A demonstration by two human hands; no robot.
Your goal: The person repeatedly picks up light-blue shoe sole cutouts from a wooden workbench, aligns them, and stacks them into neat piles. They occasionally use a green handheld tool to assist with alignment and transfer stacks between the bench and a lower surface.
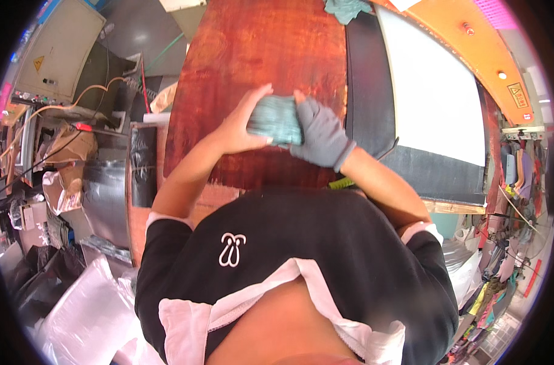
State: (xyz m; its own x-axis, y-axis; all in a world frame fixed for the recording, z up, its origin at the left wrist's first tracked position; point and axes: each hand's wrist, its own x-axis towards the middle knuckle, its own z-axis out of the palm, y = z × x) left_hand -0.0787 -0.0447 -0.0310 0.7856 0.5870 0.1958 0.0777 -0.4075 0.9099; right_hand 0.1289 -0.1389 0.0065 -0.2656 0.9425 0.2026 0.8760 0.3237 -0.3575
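Over the brown tabletop (258, 48), a block-like teal stack (275, 119) sits between my two hands. Motion blurs it; fine lines run across its face, like thin layers pressed together, and I cannot tell the material. My bare left hand (241, 121) grips its left side, thumb along the near edge and fingers on the far edge. On the opposite side my right hand (322, 131), in a grey glove with at least one bare fingertip, closes round the stack. Near my body, a yellow-green handle (342, 183) shows at the table's edge.
A white board (435, 85) lies on a black surface (371, 79) at right, beside an orange machine beam (465, 30). Crumpled teal cloth (348, 9) rests at the table's far end. Plastic sheeting (88, 310) and a grey cabinet (64, 45) stand left; hanging tools (520, 167) line the right.
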